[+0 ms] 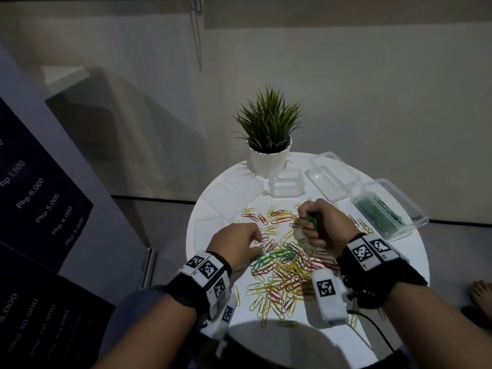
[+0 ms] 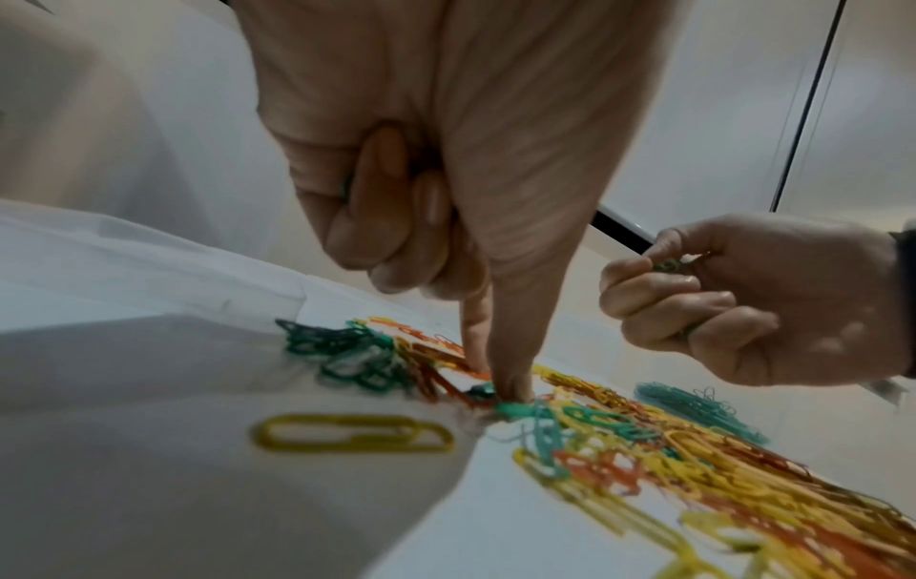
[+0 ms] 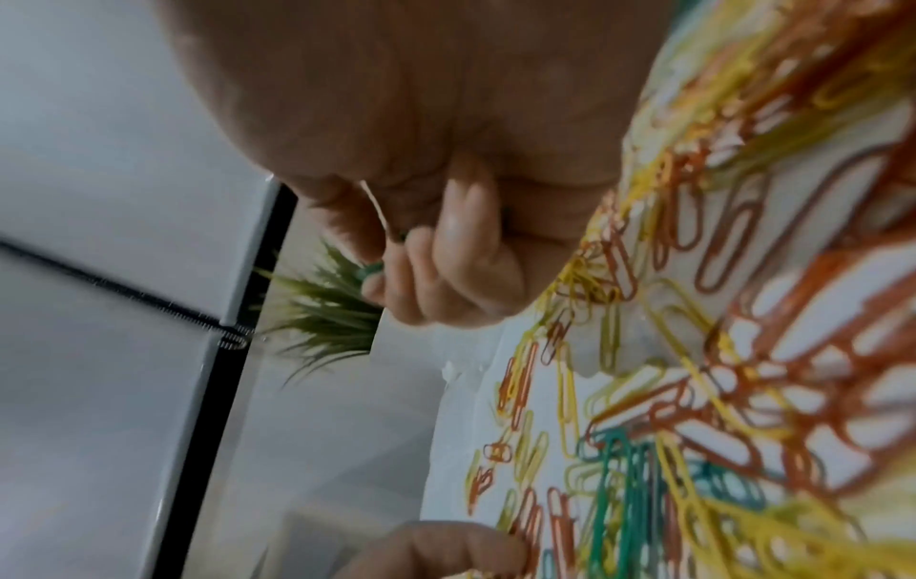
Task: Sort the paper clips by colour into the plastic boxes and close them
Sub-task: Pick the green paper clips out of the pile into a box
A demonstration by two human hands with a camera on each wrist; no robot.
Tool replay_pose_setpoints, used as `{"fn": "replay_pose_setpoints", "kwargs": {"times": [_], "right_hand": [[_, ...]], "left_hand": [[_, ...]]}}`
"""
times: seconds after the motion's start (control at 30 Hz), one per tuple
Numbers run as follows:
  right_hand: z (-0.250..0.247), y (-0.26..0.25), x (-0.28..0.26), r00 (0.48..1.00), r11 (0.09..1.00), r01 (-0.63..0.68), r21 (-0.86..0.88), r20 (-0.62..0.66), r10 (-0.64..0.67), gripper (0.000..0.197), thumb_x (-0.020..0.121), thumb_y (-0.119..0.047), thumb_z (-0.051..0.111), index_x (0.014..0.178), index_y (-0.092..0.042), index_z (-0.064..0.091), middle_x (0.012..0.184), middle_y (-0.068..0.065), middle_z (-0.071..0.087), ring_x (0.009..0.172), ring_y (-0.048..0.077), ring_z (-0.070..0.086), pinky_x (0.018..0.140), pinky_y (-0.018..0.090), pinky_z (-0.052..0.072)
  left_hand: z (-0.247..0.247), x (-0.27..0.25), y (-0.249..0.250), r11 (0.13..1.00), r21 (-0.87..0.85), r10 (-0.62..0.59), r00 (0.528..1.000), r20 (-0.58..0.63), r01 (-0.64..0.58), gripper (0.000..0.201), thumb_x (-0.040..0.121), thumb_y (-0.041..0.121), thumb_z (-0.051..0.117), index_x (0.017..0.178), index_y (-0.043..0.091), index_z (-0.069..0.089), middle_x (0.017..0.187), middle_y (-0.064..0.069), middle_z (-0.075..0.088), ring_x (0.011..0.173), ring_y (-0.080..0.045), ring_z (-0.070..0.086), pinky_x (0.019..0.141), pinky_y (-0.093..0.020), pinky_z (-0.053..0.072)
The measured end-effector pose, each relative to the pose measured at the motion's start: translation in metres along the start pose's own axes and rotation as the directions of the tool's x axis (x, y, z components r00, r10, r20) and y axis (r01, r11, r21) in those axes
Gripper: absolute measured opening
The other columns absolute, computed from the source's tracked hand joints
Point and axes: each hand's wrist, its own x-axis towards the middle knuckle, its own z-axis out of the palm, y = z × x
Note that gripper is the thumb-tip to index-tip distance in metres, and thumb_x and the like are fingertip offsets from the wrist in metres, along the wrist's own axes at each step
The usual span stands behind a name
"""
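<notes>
A loose pile of yellow, red and green paper clips (image 1: 282,267) covers the middle of the round white table (image 1: 399,262). My right hand (image 1: 310,221) is raised over the pile's far side and grips a small bunch of green clips (image 1: 312,219); the bunch shows between its fingers (image 3: 386,270). My left hand (image 1: 259,245) is down on the pile's left side. Its thumb and index fingertips (image 2: 515,386) pinch a green clip (image 2: 483,391) against the table, the other fingers curled. A clear plastic box (image 1: 420,222) at the right holds green clips (image 1: 383,214).
An empty open clear box (image 1: 330,177) and a small clear box (image 1: 286,186) stand at the back, and more clear box parts (image 1: 226,201) lie at the left. A potted plant (image 1: 269,123) stands at the far edge. A dark price board (image 1: 40,198) leans at the left.
</notes>
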Motion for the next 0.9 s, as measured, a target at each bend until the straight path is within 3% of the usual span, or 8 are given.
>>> {"fn": "replay_pose_setpoints", "kwargs": {"times": [0.13, 0.27, 0.33, 0.47, 0.67, 0.77, 0.83, 0.9], "right_hand": [[0.002, 0.008, -0.006, 0.998, 1.0, -0.017, -0.02, 0.054, 0.018, 0.03, 0.098, -0.026, 0.04, 0.07, -0.014, 0.039, 0.056, 0.001, 0.035, 0.037, 0.009, 0.028, 0.032, 0.012, 0.014], [0.003, 0.014, -0.012, 0.994, 0.947, 0.079, -0.312, 0.1, -0.05, 0.033, 0.1, -0.027, 0.045, 0.072, -0.01, 0.045, 0.047, -0.001, 0.044, 0.035, 0.011, 0.031, 0.036, 0.019, 0.024], [0.001, 0.016, -0.01, 0.986, 0.809, 0.161, -0.566, 0.133, -0.103, 0.026, 0.101, -0.019, 0.044, 0.081, -0.008, 0.057, 0.052, -0.003, 0.052, 0.042, 0.013, 0.042, 0.047, 0.025, 0.035], [0.003, 0.022, -0.009, 0.976, 0.425, 0.209, -0.881, 0.161, -0.146, 0.023, 0.1, -0.013, 0.039, 0.102, -0.016, 0.062, 0.101, -0.001, 0.068, 0.093, 0.018, 0.06, 0.082, 0.028, 0.045], [0.019, 0.028, -0.014, 0.985, -0.051, 0.155, -0.987, 0.158, -0.073, 0.016, 0.099, -0.032, 0.038, 0.107, -0.021, 0.047, 0.092, 0.003, 0.063, 0.083, 0.024, 0.058, 0.075, 0.035, 0.05], [0.024, 0.03, -0.011, 0.989, -0.151, 0.107, -0.983, 0.121, -0.081, 0.018, 0.097, -0.035, 0.044, 0.106, -0.021, 0.045, 0.098, 0.003, 0.062, 0.086, 0.024, 0.058, 0.076, 0.035, 0.05], [0.025, 0.029, -0.01, 0.989, -0.166, 0.096, -0.981, 0.114, -0.098, 0.018, 0.097, -0.034, 0.043, 0.107, -0.019, 0.045, 0.098, 0.003, 0.061, 0.087, 0.024, 0.059, 0.078, 0.036, 0.052], [0.022, 0.029, -0.008, 0.989, -0.112, 0.098, -0.989, 0.11, -0.103, 0.017, 0.098, -0.032, 0.038, 0.104, -0.017, 0.044, 0.091, 0.002, 0.057, 0.083, 0.022, 0.056, 0.077, 0.037, 0.051]], "left_hand": [[-0.002, 0.004, -0.001, 0.999, -0.019, 0.037, 0.999, 0.024, -0.037, 0.034, 0.083, 0.043, 0.068, 0.116, 0.035, 0.061, 0.108, 0.011, 0.065, 0.102, -0.014, 0.059, 0.084, -0.03, 0.048], [-0.009, 0.005, 0.002, 0.999, -0.022, 0.027, 0.998, -0.065, -0.028, 0.013, 0.083, 0.04, 0.067, 0.093, 0.032, 0.065, 0.081, 0.014, 0.061, 0.083, -0.012, 0.057, 0.07, -0.027, 0.045], [-0.008, 0.004, 0.002, 1.0, 0.016, 0.006, 0.999, -0.04, -0.005, 0.014, 0.081, 0.042, 0.069, 0.086, 0.03, 0.064, 0.082, 0.013, 0.062, 0.083, -0.012, 0.058, 0.071, -0.029, 0.047], [0.002, 0.004, 0.006, 0.997, 0.072, -0.023, 1.0, -0.005, 0.023, 0.016, 0.081, 0.043, 0.068, 0.084, 0.028, 0.062, 0.087, 0.009, 0.064, 0.085, -0.014, 0.058, 0.072, -0.031, 0.047], [0.004, 0.01, 0.009, 0.999, 0.012, -0.038, 0.999, 0.027, 0.037, 0.01, 0.084, 0.035, 0.062, 0.08, 0.026, 0.061, 0.08, 0.009, 0.06, 0.081, -0.016, 0.058, 0.072, -0.031, 0.047], [0.003, 0.01, 0.011, 0.996, 0.09, -0.01, 1.0, -0.018, 0.012, 0.01, 0.086, 0.028, 0.053, 0.083, 0.021, 0.06, 0.08, 0.005, 0.064, 0.079, -0.018, 0.059, 0.069, -0.033, 0.048], [-0.001, 0.01, 0.008, 0.996, -0.083, -0.014, 1.0, -0.022, 0.012, 0.01, 0.087, 0.023, 0.052, 0.081, 0.018, 0.057, 0.076, 0.006, 0.061, 0.074, -0.016, 0.055, 0.066, -0.031, 0.044], [-0.009, 0.01, 0.005, 0.931, -0.363, -0.051, 0.999, 0.009, 0.051, 0.018, 0.094, 0.021, 0.047, 0.076, 0.017, 0.05, 0.072, 0.007, 0.054, 0.069, -0.012, 0.049, 0.063, -0.027, 0.039]]}}
